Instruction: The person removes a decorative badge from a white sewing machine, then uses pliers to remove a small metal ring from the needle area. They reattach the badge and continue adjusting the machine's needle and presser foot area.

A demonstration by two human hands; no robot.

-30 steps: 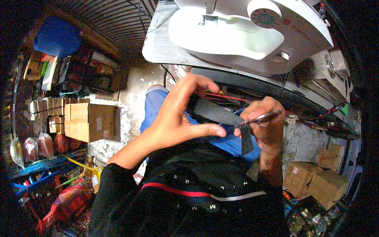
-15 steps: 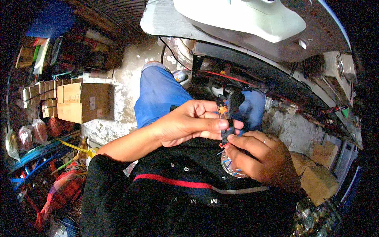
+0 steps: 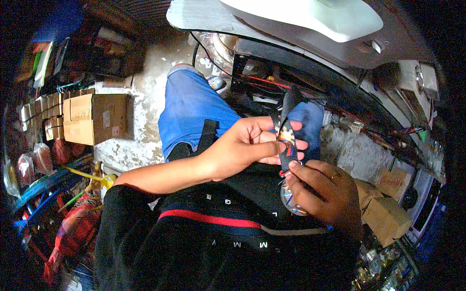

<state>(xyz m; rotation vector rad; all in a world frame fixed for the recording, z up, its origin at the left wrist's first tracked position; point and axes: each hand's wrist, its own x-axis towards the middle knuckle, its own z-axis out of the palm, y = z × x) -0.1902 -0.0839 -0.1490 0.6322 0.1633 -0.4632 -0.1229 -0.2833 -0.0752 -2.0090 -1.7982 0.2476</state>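
A black fabric strap (image 3: 292,101) with a colourful printed patch rises in a loop above my lap. My left hand (image 3: 245,148) pinches its middle between thumb and fingers, the other fingers spread behind it. At the strap's lower end, the fingertips of my right hand (image 3: 324,186) are closed on it, beside a small red cord or ring (image 3: 284,173). Partly hidden by the right hand, a round clear container (image 3: 290,199) with thin blue pieces lies just below, against my dark clothing.
Ahead stands a table (image 3: 199,17) with a white curved object (image 3: 315,17) on top. A cardboard box (image 3: 92,119) sits at left, near a yellow tool (image 3: 90,173) and red cloth (image 3: 73,233). More cartons (image 3: 386,220) stand at right. A dark shelf (image 3: 272,68) runs beneath the table.
The strap has turned so its printed face shows more fully, and it stands more upright. Both hands keep their hold. The whole view has shifted slightly.
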